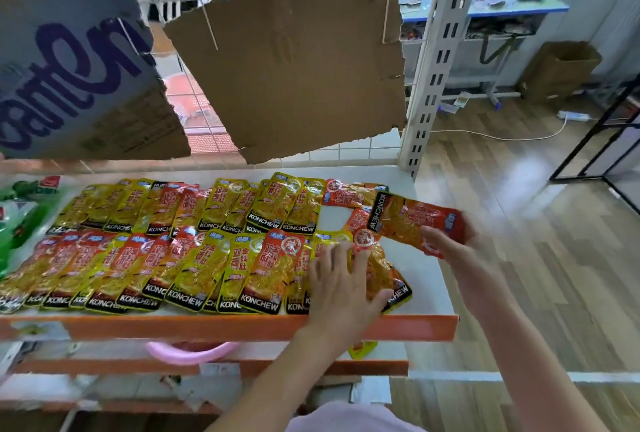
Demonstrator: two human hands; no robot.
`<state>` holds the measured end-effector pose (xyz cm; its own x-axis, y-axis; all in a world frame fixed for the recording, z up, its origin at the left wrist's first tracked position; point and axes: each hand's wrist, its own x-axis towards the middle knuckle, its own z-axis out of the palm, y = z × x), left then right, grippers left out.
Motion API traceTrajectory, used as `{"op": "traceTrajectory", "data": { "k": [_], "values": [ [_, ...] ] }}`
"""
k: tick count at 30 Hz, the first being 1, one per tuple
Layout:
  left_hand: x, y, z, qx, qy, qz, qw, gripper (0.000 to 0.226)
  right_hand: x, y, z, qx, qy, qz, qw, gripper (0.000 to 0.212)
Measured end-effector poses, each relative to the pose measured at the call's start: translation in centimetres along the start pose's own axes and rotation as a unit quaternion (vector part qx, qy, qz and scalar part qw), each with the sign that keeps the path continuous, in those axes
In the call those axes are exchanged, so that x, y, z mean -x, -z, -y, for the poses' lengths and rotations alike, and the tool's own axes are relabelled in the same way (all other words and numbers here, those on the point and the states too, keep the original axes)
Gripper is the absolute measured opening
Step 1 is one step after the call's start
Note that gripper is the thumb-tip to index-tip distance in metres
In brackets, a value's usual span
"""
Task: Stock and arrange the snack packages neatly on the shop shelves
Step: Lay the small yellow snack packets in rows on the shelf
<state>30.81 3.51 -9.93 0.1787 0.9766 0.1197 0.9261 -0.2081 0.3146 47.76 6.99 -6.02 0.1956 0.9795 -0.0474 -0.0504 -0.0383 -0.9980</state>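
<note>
Shelf (433,189): white board with an orange front lip; carries nearly all the packets in view.
Back row (194,206): yellow and red packets overlapped like shingles, running from the left side to about mid-right; looks finished.
Front row (156,272): same overlap, reaching from the left edge almost to the right end; looks close to finished.
Loose packets (349,194): red ones lying crosswise at the back right, not lined up with the rows.
Left hand (341,284): grip wide, fingers spread flat, pressing the last packets of the front row at its right end.
Right hand (453,244): grip closed around one red packet (412,220), held just above the right end of the shelf, not yet laid down.
Bare board: a patch shows between the two rows at the right, and a strip along the right edge.
Green packs (20,217): at the far left of the shelf, blurred.
Stray packet (362,350): yellow, on the lower shelf, partly hidden.
Progress, as judged: most stock placed and tidy; left to do are the held packet, the crosswise ones and filling the right-hand gap.
</note>
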Motion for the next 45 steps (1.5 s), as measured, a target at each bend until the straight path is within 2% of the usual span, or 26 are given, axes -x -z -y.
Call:
{"op": "traceTrajectory", "data": {
  "k": [3, 9, 12, 14, 16, 17, 20, 21, 23, 25, 28, 31, 34, 37, 41, 45],
  "values": [
    [0.0, -0.7, 0.4, 0.001, 0.003, 0.039, 0.999, 0.063, 0.0, 0.2, 0.0, 0.016, 0.019, 0.02, 0.999, 0.016],
    [-0.4, 0.9, 2.7, 0.1, -0.031, 0.105, 0.989, 0.056, -0.2, 0.7, 0.2, -0.044, 0.024, 0.014, 0.999, 0.013],
    [-0.2, 1.8, 2.9, 0.189, -0.021, 0.073, 0.979, 0.042, -0.3, 0.7, 0.3, -0.066, 0.009, 0.031, 0.997, 0.009],
    [-0.4, 2.7, 2.2, 0.298, 0.01, 0.057, 0.953, 0.044, -0.3, 0.4, 0.3, -0.084, -0.005, 0.042, 0.996, 0.011],
    [-0.7, 3.3, 1.4, 0.396, 0.028, 0.075, 0.915, 0.058, -0.2, -0.2, 0.1, -0.09, -0.018, 0.07, 0.993, 0.008],
    [-0.9, 3.3, 1.1, 0.427, 0.041, 0.085, 0.899, 0.058, -0.1, -0.8, 0.0, -0.082, -0.026, 0.095, 0.992, 0.007],
    [-1.5, 2.8, 1.5, 0.45, 0.097, 0.028, 0.887, 0.018, -0.5, -2.5, -1.0, 0.027, -0.047, 0.16, 0.986, 0.013],
    [-1.6, 2.7, 2.1, 0.44, 0.118, 0.009, 0.89, 0.015, -1.0, -2.9, -1.4, 0.078, -0.046, 0.154, 0.984, 0.015],
    [-1.6, 2.6, 3.6, 0.432, 0.163, 0.015, 0.887, 0.015, -2.6, -3.3, -2.2, 0.187, -0.028, 0.106, 0.976, 0.018],
    [-1.7, 2.6, 4.9, 0.439, 0.195, 0.039, 0.876, 0.027, -4.5, -3.5, -2.6, 0.301, 0.007, 0.068, 0.951, 0.019],
    [-2.0, 2.4, 5.5, 0.43, 0.209, 0.05, 0.877, 0.038, -6.8, -4.0, -2.8, 0.42, 0.026, 0.083, 0.903, 0.027],
    [-2.0, 1.9, 5.5, 0.416, 0.21, 0.031, 0.884, 0.039, -7.9, -4.9, -2.9, 0.48, -0.003, 0.121, 0.869, 0.051],
    [-1.6, 1.4, 5.6, 0.416, 0.202, 0.017, 0.887, 0.021, -8.4, -5.4, -3.0, 0.5, -0.029, 0.129, 0.856, 0.068],
    [-1.7, 1.6, 5.5, 0.407, 0.186, 0.009, 0.894, 0.018, -8.7, -5.6, -2.6, 0.503, -0.035, 0.149, 0.85, 0.069],
    [-1.6, 1.7, 5.3, 0.387, 0.172, 0.002, 0.906, 0.023, -8.2, -6.0, -2.1, 0.567, -0.049, 0.134, 0.811, 0.073],
    [-1.7, 1.8, 5.1, 0.377, 0.171, 0.0, 0.91, 0.022, -8.3, -6.6, -1.5, 0.607, -0.048, 0.15, 0.779, 0.072]
  ]
}}
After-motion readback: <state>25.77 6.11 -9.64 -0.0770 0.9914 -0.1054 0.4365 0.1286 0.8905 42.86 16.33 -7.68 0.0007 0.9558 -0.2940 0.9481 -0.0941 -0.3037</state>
